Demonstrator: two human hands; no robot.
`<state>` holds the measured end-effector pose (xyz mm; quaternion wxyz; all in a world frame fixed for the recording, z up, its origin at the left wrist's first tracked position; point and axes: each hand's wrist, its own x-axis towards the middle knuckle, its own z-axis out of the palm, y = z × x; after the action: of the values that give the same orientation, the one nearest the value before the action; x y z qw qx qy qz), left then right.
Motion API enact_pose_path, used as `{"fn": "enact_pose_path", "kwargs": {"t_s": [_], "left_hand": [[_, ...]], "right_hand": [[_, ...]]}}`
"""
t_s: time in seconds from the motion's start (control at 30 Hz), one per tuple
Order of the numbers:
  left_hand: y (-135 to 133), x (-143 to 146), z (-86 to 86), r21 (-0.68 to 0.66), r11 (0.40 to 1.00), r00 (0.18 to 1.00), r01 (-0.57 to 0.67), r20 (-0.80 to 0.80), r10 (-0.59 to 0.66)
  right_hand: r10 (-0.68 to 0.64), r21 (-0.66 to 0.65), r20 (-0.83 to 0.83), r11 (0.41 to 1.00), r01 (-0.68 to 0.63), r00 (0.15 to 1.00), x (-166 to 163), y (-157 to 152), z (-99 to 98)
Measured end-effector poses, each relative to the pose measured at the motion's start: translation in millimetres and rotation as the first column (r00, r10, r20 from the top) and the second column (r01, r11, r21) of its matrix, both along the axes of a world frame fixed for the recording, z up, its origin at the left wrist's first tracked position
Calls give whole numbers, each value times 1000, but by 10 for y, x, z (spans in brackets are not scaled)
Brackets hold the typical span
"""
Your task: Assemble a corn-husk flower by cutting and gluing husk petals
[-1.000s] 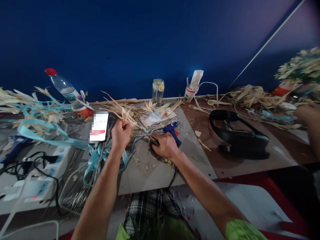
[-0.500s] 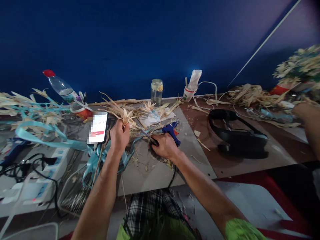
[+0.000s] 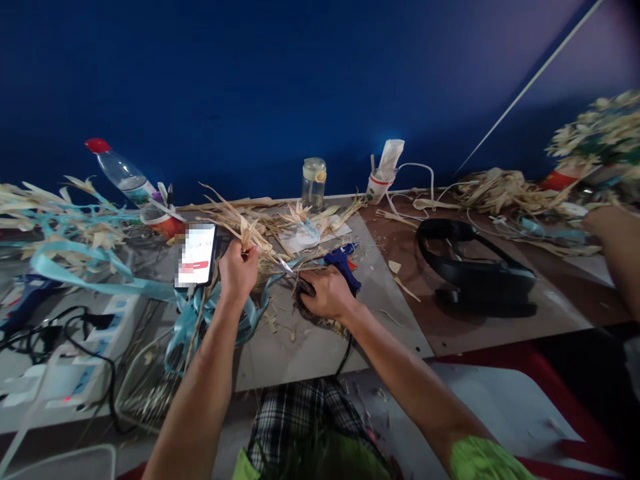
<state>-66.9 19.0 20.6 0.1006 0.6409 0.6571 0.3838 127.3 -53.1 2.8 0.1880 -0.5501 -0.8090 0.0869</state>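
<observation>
My left hand (image 3: 237, 272) is closed in a pinch on a pale dried-husk flower (image 3: 249, 232), whose pointed petals stand up above the fingers. Wrapped round the dark handles of a pair of scissors (image 3: 287, 267), my right hand (image 3: 328, 293) rests low over the grey board. The silvery blades point up and left toward my left hand. Just behind my right hand lies a blue glue gun (image 3: 343, 259). Light-blue ribbon (image 3: 257, 312) trails beside my left wrist, and a phone (image 3: 197, 257) with a lit screen stands left of it.
Dried husks (image 3: 280, 223) lie along the back, near a clear jar (image 3: 313, 183) and a cup (image 3: 377, 187). A black headset-like object (image 3: 480, 267) sits to the right. A power strip (image 3: 105, 353) with cables is at left. Another person's arm (image 3: 613, 243) reaches in at far right.
The scissors' blades have shifted slightly and show more plainly between my hands. My left hand has tilted a little, with the husk flower still in it. The rest looks the same.
</observation>
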Motion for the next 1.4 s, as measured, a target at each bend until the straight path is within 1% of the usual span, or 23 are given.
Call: {"fn": "enact_pose_path", "kwargs": {"t_s": [0.23,0.4,0.53,0.73,0.87,1.07,1.27,1.4], "left_hand": [[-29,27,3,-4,1000,998,3,-68,-3],[-25,15,-5,20,1000,997,25,-68,-23],[-26,8,-1,8,1000,998,18,-62,-18],[-14,-5,2,4,1000,999,-3,-33,4],[-11,-6,-7,2,1000,1000,8,-29,-8],[-24,-2,-3,12,1000,999,24,-49,-23],[-32,-6,14,12,1000,994,15,-104,-14],[-20,-9,9,12,1000,993,19,-116,-17]], "right_hand": [[-9,2,34,1000,9,999,-8,1,-20],[-25,-8,35,1000,25,999,-7,7,-10],[-22,-21,33,1000,22,999,-8,1,7],[-6,1,41,1000,6,999,-15,-17,11],[-17,9,46,1000,16,999,-15,-14,6],[-24,-15,29,1000,24,999,-12,2,-14],[-32,-20,31,999,32,999,-8,11,-46],[-11,-23,36,1000,12,999,-6,16,-54]]}}
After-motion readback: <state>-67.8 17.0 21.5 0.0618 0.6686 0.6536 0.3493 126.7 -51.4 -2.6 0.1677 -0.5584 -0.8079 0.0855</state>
